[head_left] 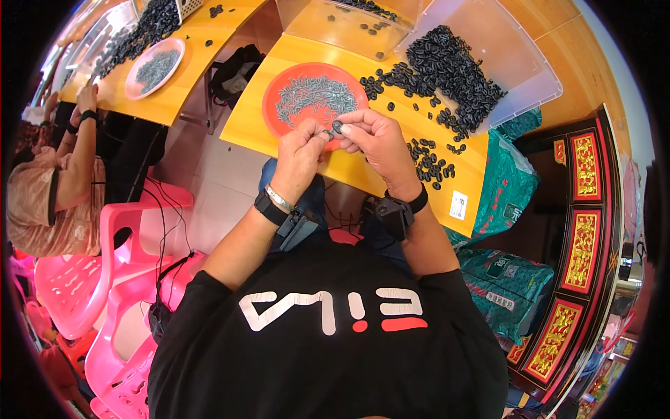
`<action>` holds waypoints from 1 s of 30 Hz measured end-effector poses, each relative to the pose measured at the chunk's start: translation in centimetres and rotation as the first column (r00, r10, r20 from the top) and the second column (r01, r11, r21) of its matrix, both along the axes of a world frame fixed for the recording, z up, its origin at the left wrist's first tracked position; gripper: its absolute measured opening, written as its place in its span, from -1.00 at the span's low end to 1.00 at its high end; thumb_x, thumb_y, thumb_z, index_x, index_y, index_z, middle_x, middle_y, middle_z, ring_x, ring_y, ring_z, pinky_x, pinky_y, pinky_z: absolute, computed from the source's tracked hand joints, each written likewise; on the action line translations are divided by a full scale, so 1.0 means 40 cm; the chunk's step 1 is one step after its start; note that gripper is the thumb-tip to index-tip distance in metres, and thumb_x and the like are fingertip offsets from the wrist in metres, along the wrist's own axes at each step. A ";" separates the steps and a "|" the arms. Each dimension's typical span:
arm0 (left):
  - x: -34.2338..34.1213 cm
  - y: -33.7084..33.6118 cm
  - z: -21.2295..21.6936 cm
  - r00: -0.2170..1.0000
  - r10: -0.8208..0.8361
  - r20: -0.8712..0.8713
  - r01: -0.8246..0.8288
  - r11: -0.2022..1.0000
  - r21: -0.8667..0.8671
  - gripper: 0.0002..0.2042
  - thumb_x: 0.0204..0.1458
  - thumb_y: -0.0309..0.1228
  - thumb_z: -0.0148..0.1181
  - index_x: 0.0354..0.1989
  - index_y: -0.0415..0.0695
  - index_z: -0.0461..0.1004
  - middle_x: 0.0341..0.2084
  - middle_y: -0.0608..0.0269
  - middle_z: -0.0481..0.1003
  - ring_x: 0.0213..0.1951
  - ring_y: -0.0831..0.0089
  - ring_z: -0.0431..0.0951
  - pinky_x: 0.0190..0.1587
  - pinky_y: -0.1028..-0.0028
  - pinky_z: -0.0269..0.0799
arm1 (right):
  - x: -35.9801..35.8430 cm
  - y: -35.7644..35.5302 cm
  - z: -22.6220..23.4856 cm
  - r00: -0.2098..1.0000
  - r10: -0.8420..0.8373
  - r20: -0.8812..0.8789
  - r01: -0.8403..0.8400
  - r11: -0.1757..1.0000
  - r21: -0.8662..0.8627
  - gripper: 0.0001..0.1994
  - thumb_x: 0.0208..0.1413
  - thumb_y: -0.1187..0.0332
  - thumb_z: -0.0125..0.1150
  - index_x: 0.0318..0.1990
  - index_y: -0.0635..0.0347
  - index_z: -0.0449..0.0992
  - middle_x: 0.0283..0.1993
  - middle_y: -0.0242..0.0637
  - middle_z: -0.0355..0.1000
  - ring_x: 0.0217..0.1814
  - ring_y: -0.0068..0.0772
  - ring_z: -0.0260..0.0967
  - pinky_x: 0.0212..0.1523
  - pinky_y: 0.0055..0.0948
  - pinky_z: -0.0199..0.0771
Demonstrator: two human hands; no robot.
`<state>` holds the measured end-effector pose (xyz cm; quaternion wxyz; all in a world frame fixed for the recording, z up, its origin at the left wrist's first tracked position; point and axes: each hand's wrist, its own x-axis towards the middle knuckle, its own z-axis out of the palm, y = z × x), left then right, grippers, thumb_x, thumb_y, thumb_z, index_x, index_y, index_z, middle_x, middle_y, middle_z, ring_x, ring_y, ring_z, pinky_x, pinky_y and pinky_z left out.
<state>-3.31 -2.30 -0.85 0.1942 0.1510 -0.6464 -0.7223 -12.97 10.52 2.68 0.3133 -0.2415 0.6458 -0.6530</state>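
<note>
Above the near edge of the yellow table (269, 56), both my hands meet in front of the red plate (271, 105). My right hand (380, 143) pinches a small black rounded plastic part (337, 126) between thumb and forefinger. Close beside it, my left hand (299, 153) is closed in a pinch; what it holds is tiny and mostly covered by the fingertips. On the plate lies a heap of small silver screw-like pins (314, 96). Loose black oval parts (433, 164) are scattered on the table near my right hand.
A clear plastic bin (520, 59) full of black parts lies at the right, spilling onto the table. Green bags (506, 286) and a carved red-and-gold cabinet (583, 209) stand further right. Pink chairs (125, 279) and a co-worker (70, 181) at another table are left.
</note>
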 end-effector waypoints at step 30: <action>-0.002 -0.056 0.013 0.990 0.135 -0.048 -0.116 0.953 0.280 -0.91 0.07 -0.49 -0.04 -0.46 -0.15 0.33 -0.66 0.40 0.32 -0.61 0.63 0.32 -0.53 0.64 0.23 | -0.056 0.033 -0.028 0.974 -0.135 -0.181 0.152 0.985 0.086 -0.84 0.12 0.45 0.06 -0.17 0.28 0.49 -0.37 -0.39 0.49 -0.43 -0.69 0.37 -0.38 -0.68 0.37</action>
